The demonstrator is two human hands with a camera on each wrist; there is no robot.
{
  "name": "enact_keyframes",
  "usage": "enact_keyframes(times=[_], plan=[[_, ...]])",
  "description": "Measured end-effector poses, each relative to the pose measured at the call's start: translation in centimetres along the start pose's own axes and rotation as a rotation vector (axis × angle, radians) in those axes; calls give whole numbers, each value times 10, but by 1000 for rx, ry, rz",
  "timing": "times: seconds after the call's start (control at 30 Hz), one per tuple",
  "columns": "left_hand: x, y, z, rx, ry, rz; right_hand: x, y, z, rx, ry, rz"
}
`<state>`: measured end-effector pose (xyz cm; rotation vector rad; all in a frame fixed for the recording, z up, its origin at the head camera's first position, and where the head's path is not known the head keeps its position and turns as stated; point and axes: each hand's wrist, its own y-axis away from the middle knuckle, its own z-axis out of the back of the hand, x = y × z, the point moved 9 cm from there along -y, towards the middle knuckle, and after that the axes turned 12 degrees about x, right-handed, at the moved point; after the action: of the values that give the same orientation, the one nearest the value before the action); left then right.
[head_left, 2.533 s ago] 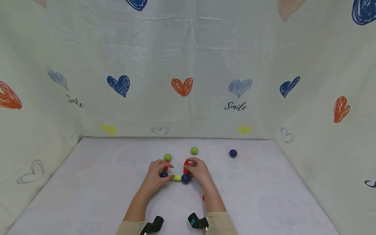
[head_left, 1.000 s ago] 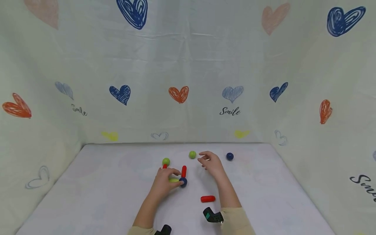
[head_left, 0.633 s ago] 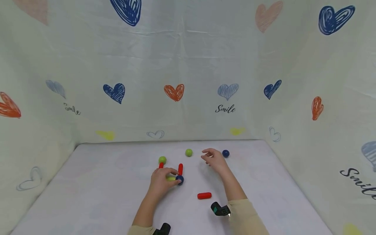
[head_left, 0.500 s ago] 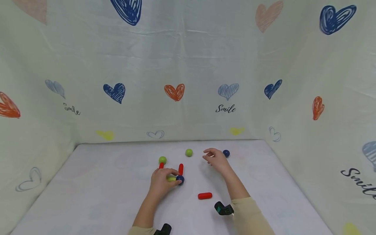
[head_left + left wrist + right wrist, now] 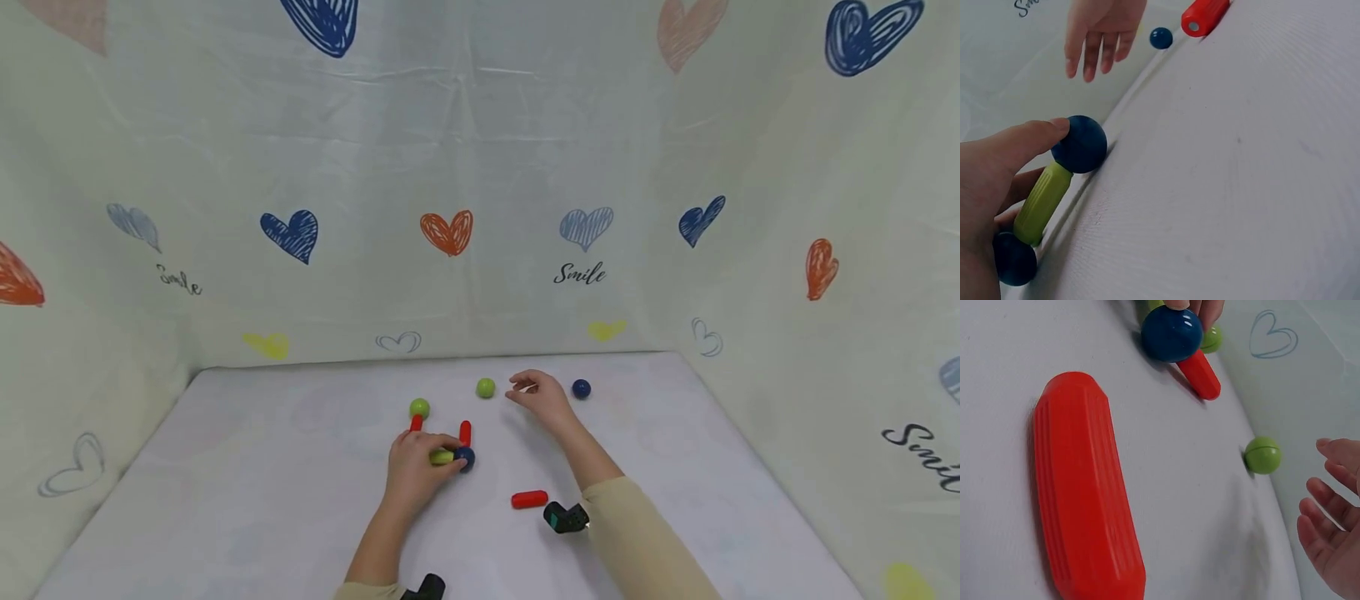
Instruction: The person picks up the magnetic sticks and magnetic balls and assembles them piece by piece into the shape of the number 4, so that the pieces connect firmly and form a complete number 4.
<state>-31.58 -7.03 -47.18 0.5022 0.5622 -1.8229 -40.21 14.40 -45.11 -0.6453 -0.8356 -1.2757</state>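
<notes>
A joined glossy blue ball was pinched by the left hand; a ribbed red rod lay loose, the right hand empty.

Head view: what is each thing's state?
Left hand, holding blue ball
Yellow stick, joined to that ball
Right hand, open, empty
Near red stick, loose
Middle red stick, far end free
Left green ball, against left red stick
Right green ball, loose
Far blue ball, loose
</notes>
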Motion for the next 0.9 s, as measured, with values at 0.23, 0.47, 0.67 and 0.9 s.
enact_keyframes(times=[0.23,0.47,0.67,0.9], plan=[[4,2,-4,15,2,23,0,-14,-17,12,-51,2],[9,6,-3,15,20,58,-4,-22,-31,10,-115,-23],[8,4,0,9,-16,44,-8,-27,-35,6,-170,-79],[5,0,1,-11,-50,7,-14,-35,-38,-18,-198,-87]])
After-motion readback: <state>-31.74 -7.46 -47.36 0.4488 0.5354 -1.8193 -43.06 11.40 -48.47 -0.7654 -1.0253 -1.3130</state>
